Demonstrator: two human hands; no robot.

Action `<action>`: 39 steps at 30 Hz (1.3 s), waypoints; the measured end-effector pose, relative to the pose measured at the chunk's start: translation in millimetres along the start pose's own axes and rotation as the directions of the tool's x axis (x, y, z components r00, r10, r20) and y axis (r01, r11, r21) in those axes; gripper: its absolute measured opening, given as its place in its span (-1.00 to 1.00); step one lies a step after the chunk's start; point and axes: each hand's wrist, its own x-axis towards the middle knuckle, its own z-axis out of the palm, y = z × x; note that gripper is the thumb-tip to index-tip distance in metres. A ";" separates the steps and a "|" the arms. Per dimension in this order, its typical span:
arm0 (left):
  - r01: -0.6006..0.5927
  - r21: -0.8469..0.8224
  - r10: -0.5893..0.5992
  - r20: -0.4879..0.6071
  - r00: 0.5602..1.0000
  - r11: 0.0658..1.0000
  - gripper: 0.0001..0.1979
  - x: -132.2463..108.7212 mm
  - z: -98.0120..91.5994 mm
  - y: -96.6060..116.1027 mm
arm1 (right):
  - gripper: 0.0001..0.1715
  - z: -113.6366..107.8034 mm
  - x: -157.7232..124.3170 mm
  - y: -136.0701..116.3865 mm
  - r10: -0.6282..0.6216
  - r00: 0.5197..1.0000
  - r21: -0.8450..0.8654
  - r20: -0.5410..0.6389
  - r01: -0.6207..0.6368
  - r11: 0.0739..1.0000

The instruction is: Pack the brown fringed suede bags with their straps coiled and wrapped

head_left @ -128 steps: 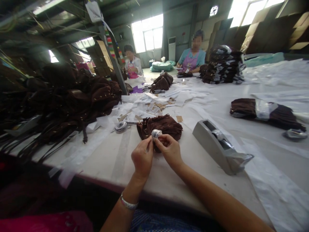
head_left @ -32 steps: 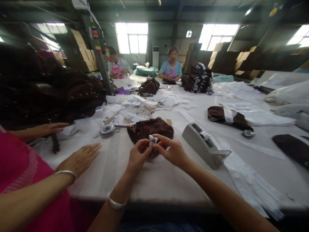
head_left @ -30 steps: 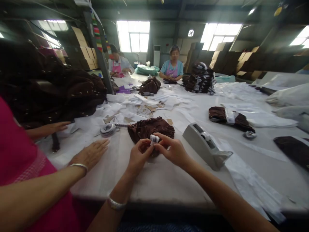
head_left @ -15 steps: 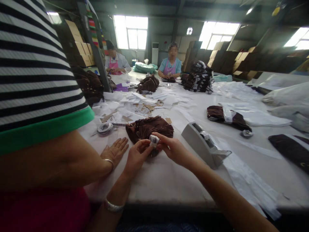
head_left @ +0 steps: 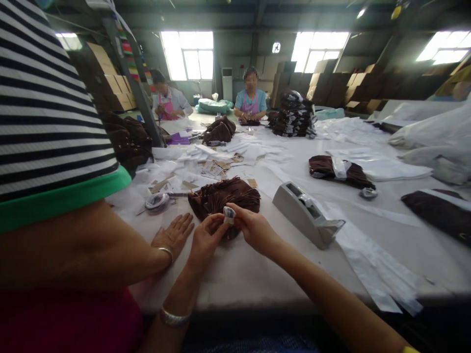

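A small wrapped bundle (head_left: 229,214), whitish with dark marks, is pinched between my two hands; its exact kind is too small to make out. My left hand (head_left: 206,239) grips it from the left, thumb and fingertips together. From the right, my right hand (head_left: 253,226) holds it with thumb and forefinger. Just behind lies a dark brown fringed bag (head_left: 224,196) on the white-covered table (head_left: 265,289). A grey tape dispenser (head_left: 305,213) stands to the right of my right hand.
At my left, a co-worker's hand (head_left: 174,236) lies flat on the table. A coiled clear-wrapped strap (head_left: 157,202) sits beyond it. Wrapped brown bags (head_left: 342,170), white strips (head_left: 371,260) and scattered papers (head_left: 217,162) cover other parts. Two people work across the table.
The view has shifted slightly to the right, so things appear further left. Both my hands still hold the small bundle, which has turned a little between the fingers.
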 end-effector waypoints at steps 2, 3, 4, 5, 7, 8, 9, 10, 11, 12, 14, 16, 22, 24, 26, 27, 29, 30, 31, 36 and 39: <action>0.006 -0.006 -0.006 0.011 1.000 1.000 -0.63 0.0 -0.6 -1.0 | -0.37 0.7 0.6 0.6 0.059 0.998 0.086 -0.001 -0.059 0.995; 0.007 -0.012 -0.007 0.014 1.000 1.000 -0.63 0.0 -0.7 -1.6 | -0.39 1.1 0.8 1.3 0.084 0.996 0.125 0.000 -0.083 0.989; 0.005 -0.016 -0.005 0.015 1.000 1.000 -0.63 0.0 -0.8 -2.2 | -0.40 1.7 1.0 2.1 0.105 0.995 0.167 -0.002 -0.103 0.981; 0.002 -0.017 -0.002 0.016 1.000 1.000 -0.63 0.0 -0.8 -2.8 | -0.42 2.2 1.3 2.8 0.126 0.992 0.213 -0.004 -0.122 0.969; -0.004 -0.011 0.004 0.014 1.000 1.000 -0.64 0.2 -0.7 -3.5 | -0.43 3.2 1.8 3.4 0.183 0.983 0.303 0.000 -0.174 0.937; -0.006 -0.006 0.006 0.011 1.000 1.000 -0.64 0.4 -0.5 -3.6 | -0.43 3.5 2.1 3.2 0.217 0.976 0.337 0.012 -0.208 0.918; -0.006 -0.001 0.006 0.008 1.000 1.000 -0.64 0.6 -0.4 -3.5 | -0.43 3.5 2.4 2.7 0.247 0.969 0.359 0.027 -0.240 0.902; -0.004 0.001 0.004 0.004 1.000 1.000 -0.64 0.8 -0.3 -3.3 | -0.42 3.3 2.6 2.0 0.268 0.962 0.369 0.040 -0.264 0.891; 0.000 0.001 0.000 0.001 1.000 1.000 -0.64 1.0 -0.1 -3.0 | -0.42 2.8 2.9 1.3 0.282 0.958 0.369 0.050 -0.280 0.886; 0.004 -0.003 -0.004 -0.004 1.000 1.000 -0.63 1.1 0.2 -2.7 | -0.41 2.2 3.2 0.7 0.288 0.956 0.361 0.060 -0.290 0.886; 0.016 -0.015 -0.016 -0.013 1.000 1.000 -0.62 0.7 1.1 -2.2 | -0.37 1.0 4.0 0.8 0.280 0.958 0.312 0.066 -0.286 0.906; 0.028 -0.010 -0.028 0.003 1.000 1.000 -0.62 -0.9 2.8 -1.9 | -0.26 0.3 4.9 2.5 0.251 0.967 0.172 0.040 -0.254 0.952; 0.061 0.007 -0.060 -0.035 0.998 0.998 -0.63 -3.4 3.1 -1.8 | -0.32 1.5 0.6 5.1 0.189 0.976 -0.176 -0.107 -0.206 0.963; 0.088 -0.010 -0.089 -0.103 0.991 0.996 -0.60 -2.0 1.3 -1.2 | -0.40 2.6 -3.9 2.5 0.184 0.969 -0.119 -0.165 -0.205 0.971; 0.097 -0.002 -0.097 -0.124 0.988 0.995 -0.60 -1.4 1.1 -0.6 | -0.43 4.9 -8.4 0.0 0.197 0.965 0.029 -0.172 -0.194 0.980; 0.094 0.006 -0.093 -0.116 0.989 0.996 -0.60 -1.8 2.0 -0.2 | -0.43 6.6 -10.3 -0.6 0.207 0.965 0.122 -0.160 -0.189 0.974; 0.080 0.023 -0.078 -0.084 0.993 0.997 -0.61 -4.4 5.9 0.6 | -0.42 9.7 -12.8 -0.1 0.233 0.963 0.283 -0.139 -0.187 0.941; 0.066 0.032 -0.064 -0.072 0.995 0.997 -0.62 -6.4 8.4 1.3 | -0.42 10.5 -13.5 0.9 0.251 0.959 0.344 -0.132 -0.193 0.919; 0.051 0.045 -0.048 -0.062 0.997 0.998 -0.62 -8.7 10.9 2.4 | -0.43 10.2 -14.0 2.1 0.270 0.955 0.403 -0.119 -0.202 0.893; -0.037 0.194 0.046 -0.044 0.998 0.980 -0.70 -20.0 10.5 16.0 | -0.33 -15.9 -15.9 7.3 0.314 0.949 0.697 0.010 -0.232 0.679; -0.044 0.349 0.123 -0.207 0.971 0.936 -0.69 -21.5 -1.1 22.7 | -0.33 -42.9 -15.0 11.6 0.372 0.927 0.756 -0.051 -0.208 0.621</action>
